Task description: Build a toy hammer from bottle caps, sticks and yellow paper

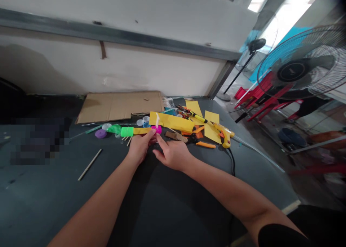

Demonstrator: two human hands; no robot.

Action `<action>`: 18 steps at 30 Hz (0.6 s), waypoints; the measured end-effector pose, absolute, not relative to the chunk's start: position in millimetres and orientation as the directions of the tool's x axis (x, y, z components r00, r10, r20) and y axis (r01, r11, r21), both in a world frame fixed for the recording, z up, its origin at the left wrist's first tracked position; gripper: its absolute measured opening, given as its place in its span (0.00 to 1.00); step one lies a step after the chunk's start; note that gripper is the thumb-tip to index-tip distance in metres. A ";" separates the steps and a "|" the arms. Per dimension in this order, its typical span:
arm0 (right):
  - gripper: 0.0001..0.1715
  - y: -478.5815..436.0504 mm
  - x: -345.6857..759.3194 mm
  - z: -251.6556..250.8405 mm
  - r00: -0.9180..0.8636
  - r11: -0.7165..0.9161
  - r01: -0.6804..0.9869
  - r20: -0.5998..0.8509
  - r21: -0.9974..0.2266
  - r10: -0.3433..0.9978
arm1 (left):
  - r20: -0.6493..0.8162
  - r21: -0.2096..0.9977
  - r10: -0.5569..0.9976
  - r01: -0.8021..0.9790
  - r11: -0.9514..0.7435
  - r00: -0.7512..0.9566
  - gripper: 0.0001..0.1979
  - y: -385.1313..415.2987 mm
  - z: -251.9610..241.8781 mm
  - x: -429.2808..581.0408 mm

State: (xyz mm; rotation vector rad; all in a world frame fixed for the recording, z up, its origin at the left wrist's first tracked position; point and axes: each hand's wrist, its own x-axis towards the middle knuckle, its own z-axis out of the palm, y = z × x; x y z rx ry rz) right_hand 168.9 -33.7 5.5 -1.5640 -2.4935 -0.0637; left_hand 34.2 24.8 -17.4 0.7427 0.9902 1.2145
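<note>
My left hand (139, 148) is closed, its thumb and fingers pinching a narrow yellow strip (142, 131) with a bright pink cap (157, 129) at its right end. A bright green cap (127, 131) meets the strip's left end; whether they are joined I cannot tell. The pointing index finger of my right hand (175, 154) touches the pink cap from the right, with the thumb held apart below and nothing in its grasp. Just behind both hands is a wider yellow paper strip (173, 121), and a thin white piece (157, 120) stands up by the pink cap.
Flat cardboard (121, 104) lies against the wall. A yellow glue gun (225, 135) with a black cord, orange-handled pliers (205, 145) and yellow paper sheets (212, 117) are at right. A purple lid (101, 133) and a wooden stick (90, 164) lie left. A fan (293, 71) stands beyond the table.
</note>
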 end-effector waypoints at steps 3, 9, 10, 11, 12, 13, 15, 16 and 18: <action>0.40 -36.4 166.2 9.4 -0.417 0.426 0.903 0.125 -0.052 0.900 | -0.219 0.887 0.974 -0.405 0.220 0.049 0.19 25.3 -17.2 34.1; 0.49 -40.8 163.0 17.3 -0.426 0.426 0.905 0.015 0.002 0.905 | -0.222 0.903 0.974 -0.370 0.220 0.038 0.19 25.4 -16.3 33.6; 0.51 -41.4 162.8 17.8 -0.433 0.433 0.901 0.004 0.007 0.901 | -0.221 0.906 0.975 -0.363 0.220 0.038 0.19 25.3 -16.2 33.5; 0.53 -41.8 162.6 17.9 -0.440 0.440 0.898 -0.007 0.009 0.898 | -0.220 0.908 0.975 -0.358 0.220 0.039 0.19 25.4 -16.2 33.4; 0.54 -42.1 162.5 17.9 -0.446 0.447 0.895 -0.017 0.007 0.895 | -0.221 0.909 0.975 -0.354 0.219 0.037 0.19 25.5 -16.3 33.4; 0.55 -42.1 162.6 17.8 -0.450 0.451 0.893 -0.028 0.003 0.892 | -0.221 0.910 0.975 -0.351 0.219 0.035 0.19 25.6 -16.5 33.3; 0.57 -41.7 163.1 17.6 -0.451 0.452 0.892 -0.044 -0.002 0.891 | -0.220 0.913 0.975 -0.347 0.216 0.029 0.19 26.1 -17.0 33.1; 0.57 -41.3 163.5 17.6 -0.451 0.451 0.892 -0.049 -0.004 0.891 | -0.219 0.913 0.975 -0.347 0.215 0.029 0.19 26.4 -17.2 33.0; 0.57 -40.2 164.5 17.7 -0.449 0.450 0.893 -0.050 -0.002 0.892 | -0.221 0.908 0.975 -0.358 0.216 0.029 0.19 26.8 -17.4 33.0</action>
